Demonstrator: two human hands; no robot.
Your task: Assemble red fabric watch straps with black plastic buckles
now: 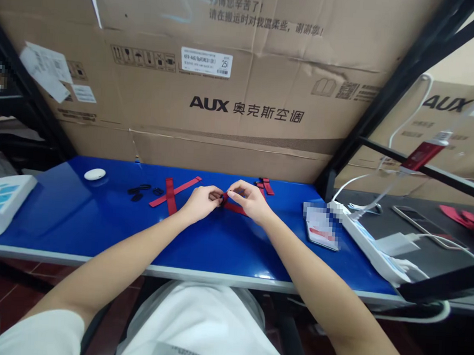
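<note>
My left hand (pixel 198 202) and right hand (pixel 248 199) pinch one red strap (pixel 232 207) mid-table, fingers closed on it; crossed straps (pixel 173 192) (left) and pair (pixel 265 187) behind lie untouched; most work left, I judge.

Lighting even and bright, diffuse, from overhead. Soft glare on the glossy blue counter (pixel 78 216) nearest the body, below both hands. Shadows faint. Wide-angle bowing at the edges; 2 patches pixelated, far left and right of the hands.
</note>
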